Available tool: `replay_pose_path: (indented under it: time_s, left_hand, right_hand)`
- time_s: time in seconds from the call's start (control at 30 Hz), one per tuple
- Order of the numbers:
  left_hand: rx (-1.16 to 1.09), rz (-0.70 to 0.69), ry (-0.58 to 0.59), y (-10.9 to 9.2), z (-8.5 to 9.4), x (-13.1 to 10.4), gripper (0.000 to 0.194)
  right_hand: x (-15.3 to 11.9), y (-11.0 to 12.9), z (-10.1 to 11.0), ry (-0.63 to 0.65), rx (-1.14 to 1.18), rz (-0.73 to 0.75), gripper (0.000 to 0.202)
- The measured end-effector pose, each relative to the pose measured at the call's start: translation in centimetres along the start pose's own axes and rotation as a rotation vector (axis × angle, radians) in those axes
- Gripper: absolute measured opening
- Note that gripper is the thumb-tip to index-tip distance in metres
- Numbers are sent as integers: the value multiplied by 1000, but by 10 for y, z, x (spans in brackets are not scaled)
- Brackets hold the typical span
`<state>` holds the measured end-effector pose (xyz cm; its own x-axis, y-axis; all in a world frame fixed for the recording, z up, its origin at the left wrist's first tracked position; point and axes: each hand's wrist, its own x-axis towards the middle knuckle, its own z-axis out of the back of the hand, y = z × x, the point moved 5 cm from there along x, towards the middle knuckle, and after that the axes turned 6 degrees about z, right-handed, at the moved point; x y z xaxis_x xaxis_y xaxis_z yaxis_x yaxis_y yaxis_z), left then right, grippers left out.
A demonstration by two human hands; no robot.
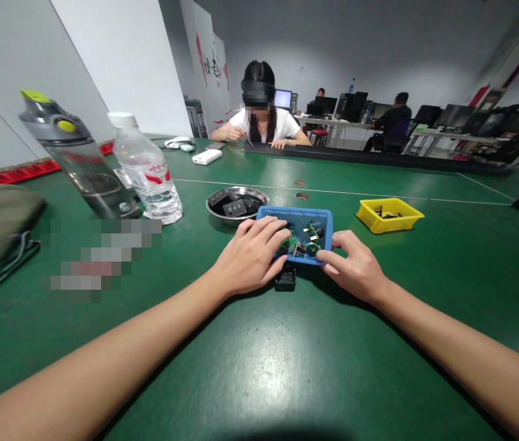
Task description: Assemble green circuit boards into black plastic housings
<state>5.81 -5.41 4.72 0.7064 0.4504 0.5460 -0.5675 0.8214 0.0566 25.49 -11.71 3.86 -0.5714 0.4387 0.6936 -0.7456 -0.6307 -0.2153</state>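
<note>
Between our hands is the blue bin [295,211] of green circuit boards [313,231], our left hand [251,254] spread over its left side, our right hand [355,263] pinching its right wall; beyond our left hand, the bottle label [155,177] has red lettering, too blurred to read

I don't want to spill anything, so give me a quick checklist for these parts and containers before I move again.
1. Right hand on the blue bin: ok, at its right end.
2. Left hand clear of the circuit boards: not ok, its fingers reach over the bin's left side among them.
3. Black casing clear of the blue bin: cannot tell, it lies right by the near edge.
4. Yellow bin upright: ok, black parts inside.
5. Water bottle capped: ok.
</note>
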Motion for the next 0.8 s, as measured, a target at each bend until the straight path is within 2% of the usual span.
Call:
replay_pose_path:
  time_s: [0.27,0.5,0.8]
  left_hand:
    - [79,107,6,2,0,3,41]
    - [76,51,55,-1,-2,3,40]
    - [126,64,69,-2,-4,3,43]
  right_hand:
    - [8,14,0,-39,-52,98,26]
    - [4,10,-4,-13,23,52,24]
    - [5,11,-4,1,-3,67,25]
